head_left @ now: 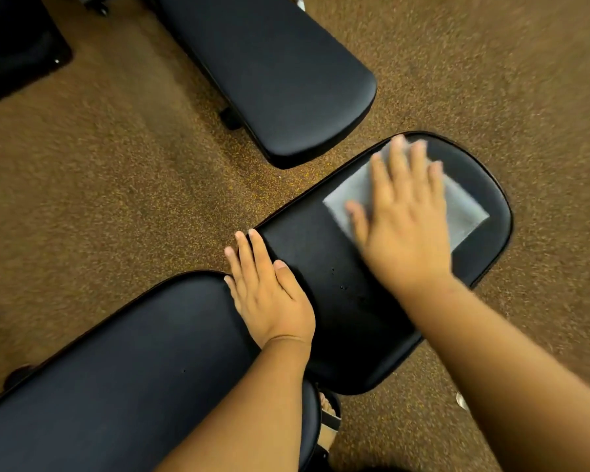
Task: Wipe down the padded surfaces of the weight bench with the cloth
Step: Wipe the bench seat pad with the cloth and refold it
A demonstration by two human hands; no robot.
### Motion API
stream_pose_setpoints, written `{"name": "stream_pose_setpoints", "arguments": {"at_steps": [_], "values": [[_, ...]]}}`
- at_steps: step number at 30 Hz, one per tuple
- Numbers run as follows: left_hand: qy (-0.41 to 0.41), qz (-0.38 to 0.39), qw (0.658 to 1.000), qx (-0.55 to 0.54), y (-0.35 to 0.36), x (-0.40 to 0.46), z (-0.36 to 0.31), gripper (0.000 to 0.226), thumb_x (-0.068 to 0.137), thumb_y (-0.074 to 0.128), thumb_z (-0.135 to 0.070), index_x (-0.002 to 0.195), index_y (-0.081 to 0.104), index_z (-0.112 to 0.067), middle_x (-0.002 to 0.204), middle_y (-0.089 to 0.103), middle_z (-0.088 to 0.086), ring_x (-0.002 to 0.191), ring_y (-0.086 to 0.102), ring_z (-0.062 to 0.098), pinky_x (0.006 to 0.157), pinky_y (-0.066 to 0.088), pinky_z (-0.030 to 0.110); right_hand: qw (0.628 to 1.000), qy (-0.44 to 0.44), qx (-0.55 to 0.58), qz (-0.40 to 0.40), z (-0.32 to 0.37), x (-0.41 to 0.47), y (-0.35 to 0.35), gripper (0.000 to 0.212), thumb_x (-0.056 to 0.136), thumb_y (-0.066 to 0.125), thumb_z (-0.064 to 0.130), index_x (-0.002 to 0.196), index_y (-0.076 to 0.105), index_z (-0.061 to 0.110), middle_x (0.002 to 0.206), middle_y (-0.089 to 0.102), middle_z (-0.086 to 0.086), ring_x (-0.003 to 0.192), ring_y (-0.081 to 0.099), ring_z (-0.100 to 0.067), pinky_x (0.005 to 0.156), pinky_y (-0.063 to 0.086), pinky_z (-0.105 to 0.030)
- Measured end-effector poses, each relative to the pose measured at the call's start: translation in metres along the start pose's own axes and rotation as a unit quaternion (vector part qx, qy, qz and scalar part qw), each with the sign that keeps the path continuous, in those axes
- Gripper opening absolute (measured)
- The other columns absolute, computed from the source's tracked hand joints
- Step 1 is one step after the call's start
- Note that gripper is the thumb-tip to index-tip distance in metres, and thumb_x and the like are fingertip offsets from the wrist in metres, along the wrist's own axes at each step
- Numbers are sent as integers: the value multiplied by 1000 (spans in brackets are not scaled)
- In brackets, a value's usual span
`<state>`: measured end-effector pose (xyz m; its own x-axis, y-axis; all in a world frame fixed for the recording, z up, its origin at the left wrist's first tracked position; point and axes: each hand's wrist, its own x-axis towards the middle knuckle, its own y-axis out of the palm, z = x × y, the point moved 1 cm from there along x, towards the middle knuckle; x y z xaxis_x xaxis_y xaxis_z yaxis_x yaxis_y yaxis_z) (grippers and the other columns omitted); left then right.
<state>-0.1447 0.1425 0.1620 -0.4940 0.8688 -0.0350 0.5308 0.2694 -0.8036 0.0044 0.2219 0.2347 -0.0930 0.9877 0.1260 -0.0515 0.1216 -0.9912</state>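
Just one view here, head-mounted, looking steeply down and forward from pretty close. It takes in the bench pads (355, 301) out to their far edges, with speckled brown floor (116, 185) all around.

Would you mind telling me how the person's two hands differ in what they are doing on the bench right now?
The right hand lies flat on the grey cloth atop the seat pad; the left hand touches no cloth, resting where that pad meets the long back pad. The right is motion-blurred, the left sharp. Both have straight fingers.
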Motion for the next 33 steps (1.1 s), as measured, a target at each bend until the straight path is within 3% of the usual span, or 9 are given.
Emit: {"name": "stream_pose_setpoints", "arguments": {"at_steps": [4,7,14,16,18,22,29,31,33], "values": [[-2,-4,1000,-1,-1,2,-1,59,97,18,-33,155,18,-26,162,13,-9,151,7,14,121,11,45,977,-203,-30,57,17,-36,8,61,102,35,41,150,29,4,160,18,-16,149,11,-35,120,13,-51],[0,-2,1000,-2,0,1,-1,58,98,19,-32,155,18,-26,162,13,-10,150,6,14,121,11,43,962,-259,-59,60,-15,-22,2,58,102,32,39,151,30,9,160,21,-11,148,16,-33,119,13,-51],[1,-7,1000,-5,-1,3,-1,57,99,20,-32,155,20,-25,162,16,-8,150,8,14,119,21,46,998,61,-22,-19,-28,33,-6,56,102,29,36,150,30,7,160,20,-15,148,12,-37,119,4,-52],[8,-12,1000,-7,-1,3,0,57,98,21,-31,155,24,-22,162,20,-5,150,11,17,120,19,41,999,24,-30,-11,1,25,2,57,100,33,36,149,33,6,159,22,-16,147,14,-39,118,5,-53],[12,-16,1000,-7,-1,3,-1,57,98,22,-30,154,26,-20,161,22,-4,150,13,18,119,16,33,993,-111,-43,26,24,8,13,56,100,34,36,148,35,7,158,25,-14,147,17,-39,118,9,-54],[12,-20,1000,-4,-3,3,-3,56,98,24,-29,154,27,-19,161,23,-3,150,13,18,116,4,17,963,-262,-47,51,-1,19,6,52,102,33,38,147,40,13,156,33,-8,146,25,-31,119,15,-50],[8,-23,1000,8,-4,3,-3,55,99,24,-29,154,26,-19,161,22,-3,150,14,18,113,-3,10,998,52,-36,-30,-32,61,-8,41,99,32,37,114,60,11,125,59,-12,121,50,-36,107,32,-50],[14,-22,1000,8,-4,3,-3,55,99,25,-27,153,28,-17,161,24,-1,149,16,20,116,1,15,997,45,-55,-27,-7,62,-4,36,97,35,36,101,62,11,111,61,-14,114,51,-35,108,29,-50],[21,-24,999,4,-3,4,-3,55,99,26,-26,152,30,-15,160,25,0,149,18,22,119,10,24,997,-60,-56,-1,20,59,8,30,93,42,33,91,63,12,97,62,-13,102,54,-35,108,29,-51]]}}
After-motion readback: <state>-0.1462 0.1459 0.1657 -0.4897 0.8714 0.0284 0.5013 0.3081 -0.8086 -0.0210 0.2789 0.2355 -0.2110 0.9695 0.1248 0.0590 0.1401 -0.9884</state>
